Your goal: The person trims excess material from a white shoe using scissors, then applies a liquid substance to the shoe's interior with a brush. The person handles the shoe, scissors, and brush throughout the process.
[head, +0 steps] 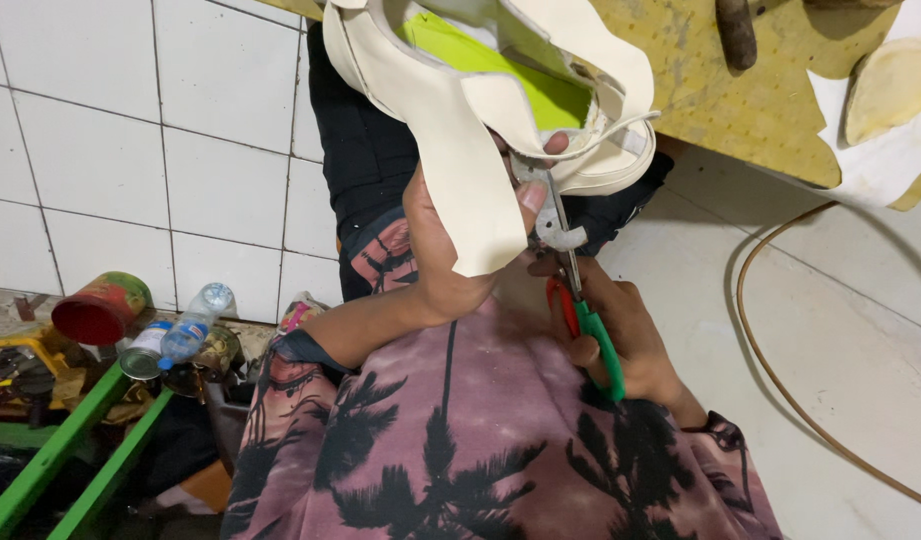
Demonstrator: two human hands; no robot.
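Head view — scissors (570, 270) at cream shoe (500, 110)

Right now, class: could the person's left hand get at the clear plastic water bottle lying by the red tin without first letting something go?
Probably not. The left hand is gripping the cream leather shoe upper that the scissors meet, while the clear plastic water bottle lies apart, low to the left.

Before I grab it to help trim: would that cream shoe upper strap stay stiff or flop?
The cream shoe upper strap probably flops: it curves and hangs over the left hand. It looks thin and light, pinched by fingertips alone. It likely shifts under the green-handled scissors in the right hand, so support it.
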